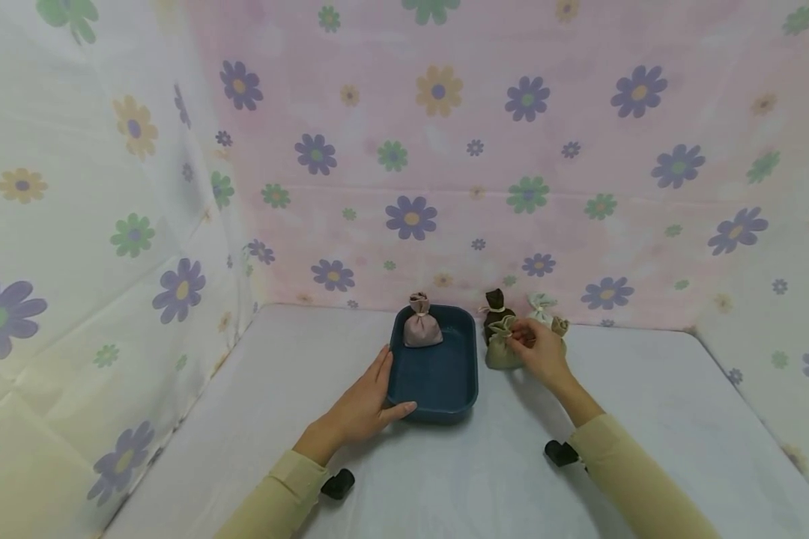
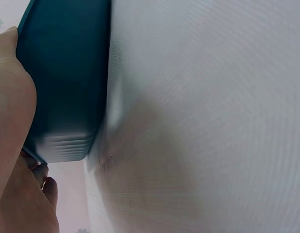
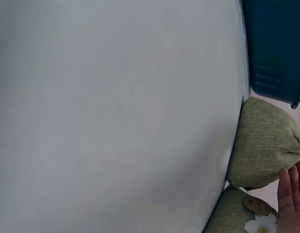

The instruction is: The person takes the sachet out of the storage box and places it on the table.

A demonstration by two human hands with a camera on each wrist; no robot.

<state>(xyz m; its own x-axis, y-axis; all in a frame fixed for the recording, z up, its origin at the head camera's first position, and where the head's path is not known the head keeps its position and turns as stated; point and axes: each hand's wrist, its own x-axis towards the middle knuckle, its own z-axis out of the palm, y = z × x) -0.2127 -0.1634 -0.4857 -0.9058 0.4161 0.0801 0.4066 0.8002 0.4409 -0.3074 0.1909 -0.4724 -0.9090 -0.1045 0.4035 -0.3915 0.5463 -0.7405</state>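
A dark blue rectangular tray (image 1: 434, 378) lies on the white tabletop. My left hand (image 1: 360, 404) holds it at the near-left corner, fingers along the left wall, thumb at the front rim. Inside the tray, at its far left, sits a pinkish tied cloth pouch (image 1: 422, 329). To the tray's right, my right hand (image 1: 541, 352) pinches the gathered neck of a green cloth pouch (image 1: 502, 355). A dark brown pouch (image 1: 495, 303) stands just behind that one. Farther right are a whitish pouch (image 1: 541, 305) and another greenish pouch (image 3: 230, 211) with a white flower and tag, partly hidden by my hand.
Flower-printed cloth walls (image 1: 445, 172) enclose the table (image 1: 270, 374) at the back and both sides. A black wrist device (image 1: 338, 484) sits at the left cuff, and a similar device (image 1: 561, 453) at the right cuff.
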